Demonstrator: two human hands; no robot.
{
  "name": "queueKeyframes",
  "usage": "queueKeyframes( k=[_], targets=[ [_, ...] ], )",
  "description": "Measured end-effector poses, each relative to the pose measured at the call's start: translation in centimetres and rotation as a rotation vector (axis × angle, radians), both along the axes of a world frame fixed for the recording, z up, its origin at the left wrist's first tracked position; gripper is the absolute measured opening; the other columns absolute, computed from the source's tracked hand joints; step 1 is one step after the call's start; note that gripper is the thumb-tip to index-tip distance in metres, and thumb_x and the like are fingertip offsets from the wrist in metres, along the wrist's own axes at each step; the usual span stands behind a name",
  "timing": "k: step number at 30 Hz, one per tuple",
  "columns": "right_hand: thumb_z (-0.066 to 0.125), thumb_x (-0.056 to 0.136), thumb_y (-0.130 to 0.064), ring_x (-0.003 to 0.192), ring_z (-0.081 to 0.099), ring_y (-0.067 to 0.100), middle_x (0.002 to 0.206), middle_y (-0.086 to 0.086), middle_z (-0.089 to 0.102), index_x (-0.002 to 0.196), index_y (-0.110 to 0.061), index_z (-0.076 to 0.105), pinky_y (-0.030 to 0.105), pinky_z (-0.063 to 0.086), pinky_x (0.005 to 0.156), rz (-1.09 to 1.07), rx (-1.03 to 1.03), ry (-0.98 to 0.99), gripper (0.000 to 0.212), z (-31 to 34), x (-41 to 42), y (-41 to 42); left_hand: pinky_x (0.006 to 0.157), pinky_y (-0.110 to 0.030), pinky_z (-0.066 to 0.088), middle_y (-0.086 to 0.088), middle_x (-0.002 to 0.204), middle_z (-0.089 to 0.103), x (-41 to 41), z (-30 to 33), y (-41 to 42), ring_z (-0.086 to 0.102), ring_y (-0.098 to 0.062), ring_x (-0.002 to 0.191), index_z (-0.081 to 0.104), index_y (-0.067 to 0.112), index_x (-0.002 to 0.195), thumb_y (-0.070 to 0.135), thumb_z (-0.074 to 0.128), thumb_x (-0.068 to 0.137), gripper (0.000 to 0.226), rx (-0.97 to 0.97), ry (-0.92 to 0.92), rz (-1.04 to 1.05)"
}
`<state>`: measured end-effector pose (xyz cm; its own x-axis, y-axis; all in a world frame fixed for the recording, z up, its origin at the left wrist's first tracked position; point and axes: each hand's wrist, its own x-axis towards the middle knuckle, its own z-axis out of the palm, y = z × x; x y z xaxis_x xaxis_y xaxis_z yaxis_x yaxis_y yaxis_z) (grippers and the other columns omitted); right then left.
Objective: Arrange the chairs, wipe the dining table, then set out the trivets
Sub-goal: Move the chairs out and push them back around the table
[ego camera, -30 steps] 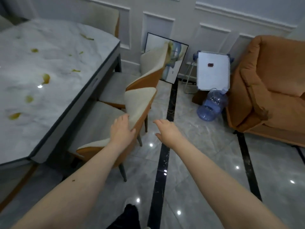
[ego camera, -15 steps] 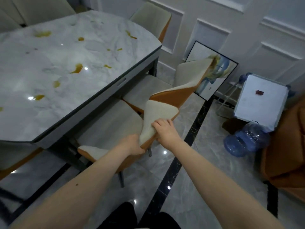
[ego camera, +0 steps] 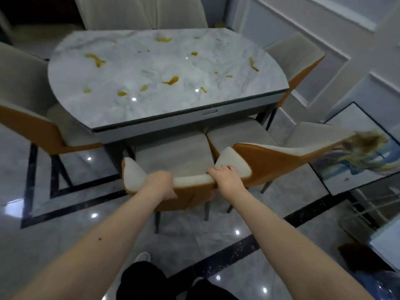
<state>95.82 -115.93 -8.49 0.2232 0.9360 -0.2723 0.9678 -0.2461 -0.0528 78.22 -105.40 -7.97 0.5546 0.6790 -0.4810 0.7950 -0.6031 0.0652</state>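
Your left hand (ego camera: pixel 160 184) gripped the top edge of the near chair (ego camera: pixel 173 161), fingers curled over the cream backrest left of its middle. Your right hand (ego camera: pixel 227 178) gripped the same edge toward the right end, fingers hooked over the padding and the thumb hidden behind the orange shell. The chair sat directly ahead of both hands, its seat tucked partly under the near edge of the dining table (ego camera: pixel 151 118). The backrest ran left to right across your view, and the seat faced away from you toward the table. To its right, a second chair (ego camera: pixel 281 152) stood just beside it, turned at an angle with its back swinging out to the right. The marble tabletop carried scattered yellow-brown spills (ego camera: pixel 172 80). A framed picture (ego camera: pixel 355 156) leaned against the wall at far right. No writing could be read anywhere.
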Motion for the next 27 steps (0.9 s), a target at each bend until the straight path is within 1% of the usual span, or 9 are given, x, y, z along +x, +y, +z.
queueKeyframes(
  k=[2,4,6,10,16,21,27],
  targets=[
    [0.068,0.082,-0.025,0.123,0.044,0.026,0.131,0.003,0.053,0.133,-0.022,0.045,0.039,0.026,0.107,0.019,0.0,0.01,0.056,-0.2,0.2,-0.1,0.081,-0.031,0.05,-0.004,0.108,0.062,-0.2,0.3,-0.9,0.061,-0.022,0.098,0.057,0.014,0.114,0.051,0.069,0.078,0.053,0.084,-0.003,0.042],
    [0.069,0.082,-0.024,0.12,0.046,0.026,0.128,0.003,0.054,0.131,-0.022,0.046,0.038,0.028,0.104,0.039,0.013,0.003,0.054,-0.2,0.1,-0.2,0.078,-0.031,0.047,-0.004,0.106,0.063,-0.2,0.5,-1.4,0.061,-0.022,0.097,0.056,0.015,0.112,0.053,0.069,0.077,0.055,0.128,0.012,0.071],
    [0.068,0.082,-0.024,0.118,0.047,0.026,0.126,0.003,0.055,0.129,-0.022,0.047,0.039,0.03,0.103,0.047,0.017,0.005,0.051,-0.2,0.2,-0.2,0.076,-0.03,0.046,-0.004,0.106,0.063,0.0,0.9,-1.7,0.061,-0.022,0.097,0.056,0.014,0.112,0.052,0.071,0.076,0.054,0.13,0.04,0.085],
    [0.067,0.083,-0.023,0.118,0.047,0.026,0.125,0.002,0.055,0.128,-0.022,0.047,0.04,0.031,0.104,0.042,0.028,0.003,0.049,-0.3,0.1,-0.3,0.078,-0.031,0.047,-0.003,0.106,0.063,0.2,1.0,-1.8,0.061,-0.022,0.097,0.057,0.016,0.112,0.049,0.069,0.079,0.048,0.142,0.069,0.07],
    [0.061,0.087,-0.019,0.116,0.045,0.027,0.125,0.001,0.054,0.126,-0.026,0.046,0.044,0.032,0.097,0.033,-0.013,-0.014,0.042,-0.4,0.1,0.3,0.078,-0.031,0.047,-0.004,0.106,0.064,-0.2,0.7,-1.2,0.061,-0.022,0.099,0.059,0.016,0.109,0.054,0.061,0.084,0.046,0.195,0.055,-0.031],
    [0.055,0.091,-0.015,0.118,0.043,0.026,0.128,0.0,0.052,0.131,-0.028,0.044,0.044,0.03,0.098,0.041,-0.028,-0.018,0.044,-0.3,0.4,0.6,0.075,-0.031,0.045,-0.004,0.103,0.065,-0.3,0.6,-1.1,0.061,-0.022,0.095,0.06,0.015,0.107,0.056,0.058,0.086,0.046,0.224,0.054,-0.065],
    [0.058,0.09,-0.017,0.116,0.044,0.026,0.127,0.0,0.053,0.127,-0.027,0.045,0.044,0.032,0.095,0.089,-0.048,-0.019,0.04,-0.3,1.1,0.8,0.078,-0.03,0.045,-0.005,0.107,0.064,0.2,0.6,-1.5,0.06,-0.022,0.1,0.059,0.014,0.111,0.053,0.057,0.087,0.046,0.211,0.067,-0.043]
  ],
)
